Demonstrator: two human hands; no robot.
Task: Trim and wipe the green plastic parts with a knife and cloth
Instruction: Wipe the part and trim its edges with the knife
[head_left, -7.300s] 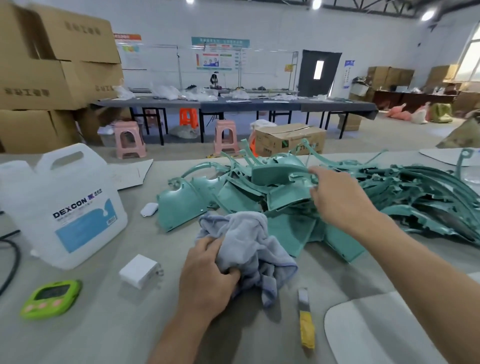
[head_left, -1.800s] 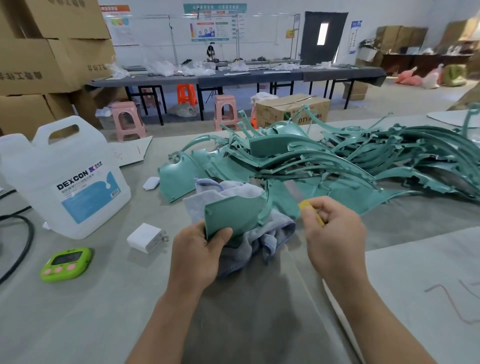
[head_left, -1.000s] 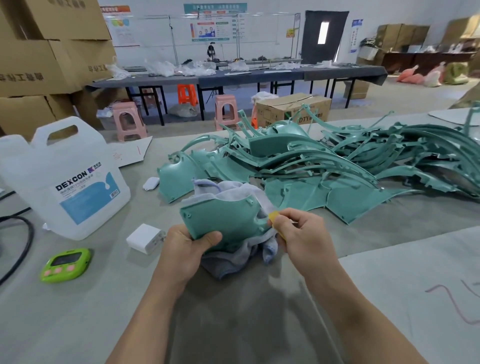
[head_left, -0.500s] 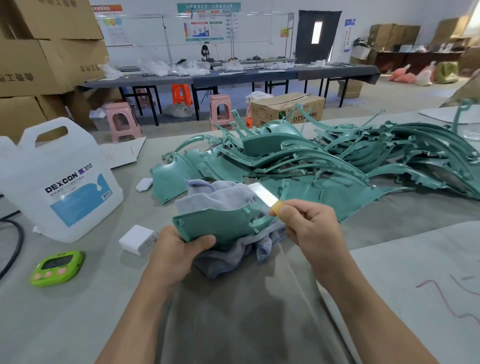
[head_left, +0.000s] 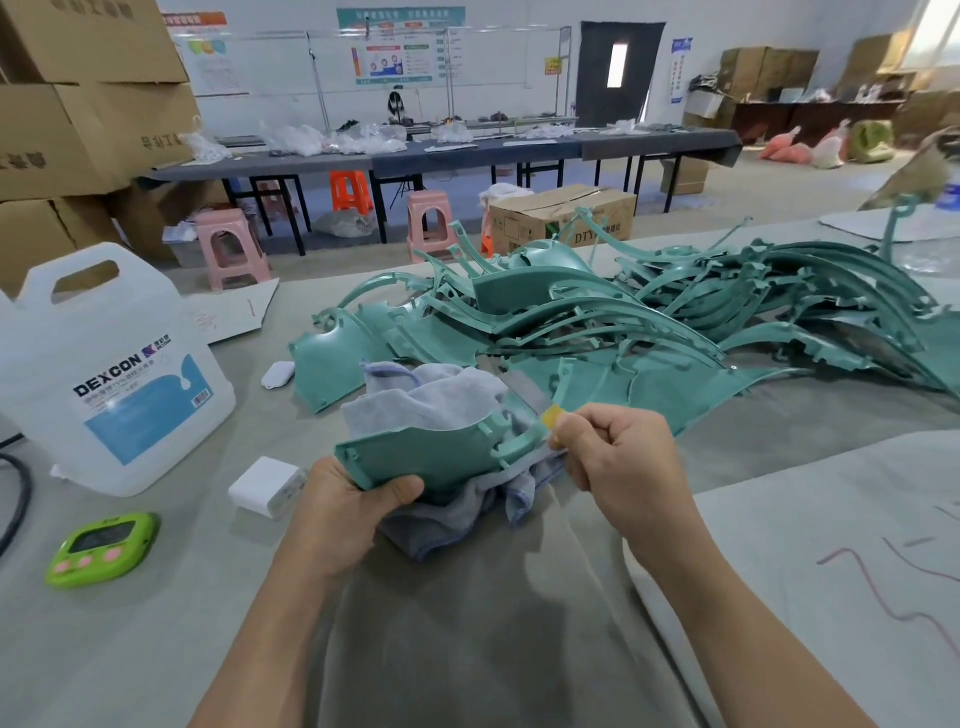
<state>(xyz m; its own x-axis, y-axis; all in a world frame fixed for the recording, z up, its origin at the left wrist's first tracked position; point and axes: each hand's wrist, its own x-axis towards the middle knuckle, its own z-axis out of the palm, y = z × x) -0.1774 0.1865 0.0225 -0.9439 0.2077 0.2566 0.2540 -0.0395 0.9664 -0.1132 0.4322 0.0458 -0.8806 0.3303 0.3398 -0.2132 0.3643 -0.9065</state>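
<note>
Green plastic part (head_left: 421, 454), right of the jug (head_left: 104, 364) with the cloth (head_left: 415, 400) beneath, sits in the grip of the left hand (head_left: 343, 514) while the right hand (head_left: 618, 467) pinches the knife (head_left: 550, 417) at its edge; trimming seems underway, wiping and the pile (head_left: 623, 332) farther right remain.

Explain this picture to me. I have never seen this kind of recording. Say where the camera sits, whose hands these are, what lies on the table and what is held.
There is no machine here. A person works bare-handed, and the single camera sits on their head, looking forward and down. The left hand grips a curved green plastic panel, with a crumpled grey cloth bunched under it. The right hand pinches a small yellow-handled knife, its blade at the panel's right end. On the grey table lie a heap of similar green plastic parts, a white DEXCON jug, a white charger block and a lime-green timer.
</note>
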